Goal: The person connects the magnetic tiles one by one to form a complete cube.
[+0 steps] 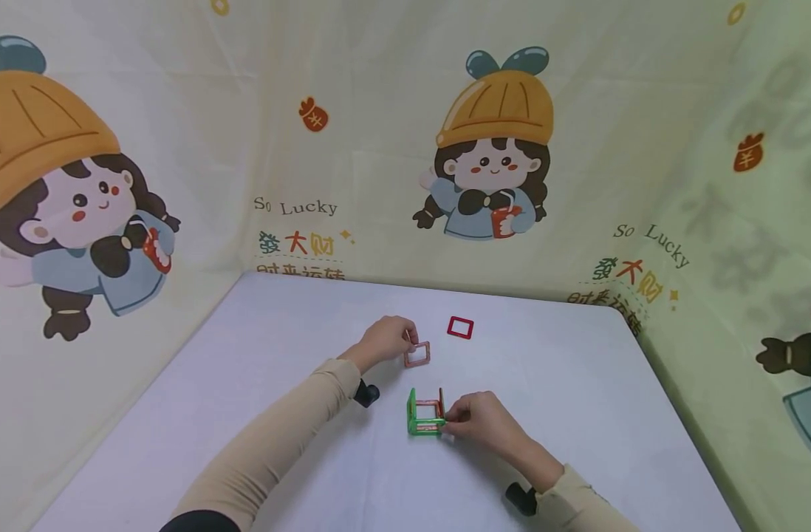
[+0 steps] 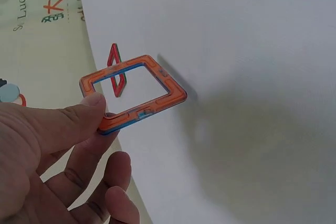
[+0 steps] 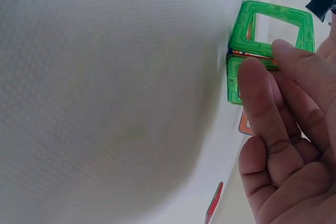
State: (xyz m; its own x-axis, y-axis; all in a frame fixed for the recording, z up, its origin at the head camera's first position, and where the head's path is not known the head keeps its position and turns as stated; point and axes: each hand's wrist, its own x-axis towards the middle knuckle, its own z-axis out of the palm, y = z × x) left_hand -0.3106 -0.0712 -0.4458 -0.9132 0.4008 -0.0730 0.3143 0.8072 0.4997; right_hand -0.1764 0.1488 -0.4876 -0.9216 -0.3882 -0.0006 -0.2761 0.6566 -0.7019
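Note:
My left hand (image 1: 387,340) pinches an orange square magnetic tile (image 2: 161,77) by one corner, between thumb and fingers. The tile is an open frame, tilted above the white tabletop. Nearer to me stands a small box-like structure (image 1: 411,411) of green and orange-red magnetic tiles, with upright sides. My right hand (image 1: 483,421) holds this structure at its right side. In the right wrist view, thumb and forefinger pinch at the edge of a green tile (image 3: 240,32), partly covering the tiles behind. Farther back, a red square magnetic tile (image 1: 472,329) lies flat.
The white table (image 1: 299,318) has a far edge against a cream cloth backdrop (image 1: 379,177) printed with cartoon figures and lettering. More of this cloth hangs along both sides. Black wrist-camera parts (image 1: 367,394) stick out beside each wrist.

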